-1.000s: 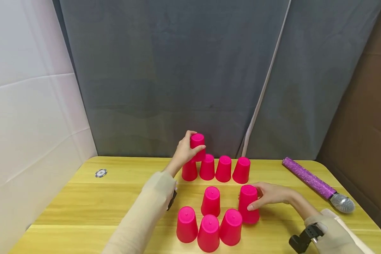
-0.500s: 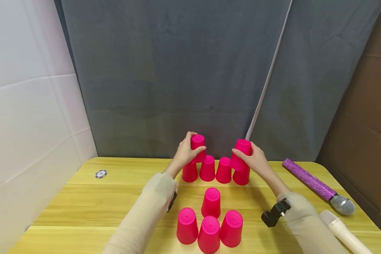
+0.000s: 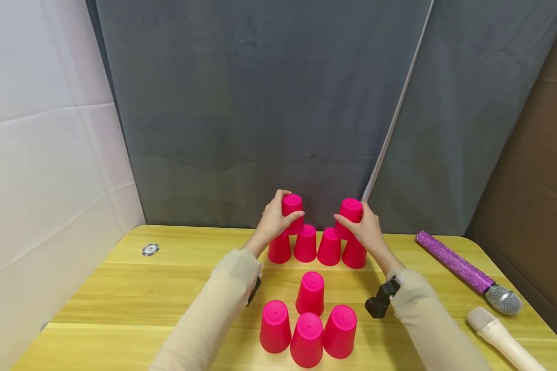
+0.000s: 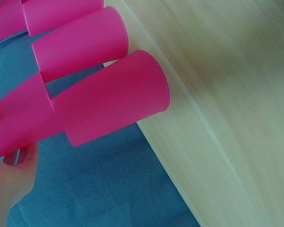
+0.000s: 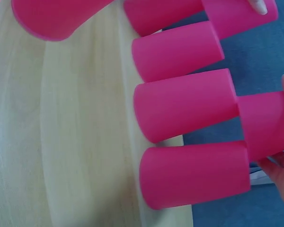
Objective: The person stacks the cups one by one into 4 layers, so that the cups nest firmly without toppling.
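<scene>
- The left hand [image 3: 271, 221] grips an upturned pink cup [image 3: 292, 211] on the back row's two left cups [image 3: 279, 248].
- The right hand [image 3: 367, 231] clasps a second-tier cup [image 3: 349, 216] over the two right cups [image 3: 354, 253].
- By my judgement a pyramid is partly built: the base of four is done, the second tier is begun.
- Four loose cups [image 3: 309, 322] wait near the front of the table [image 3: 120, 293]; microphones [image 3: 464, 270] lie right.
</scene>
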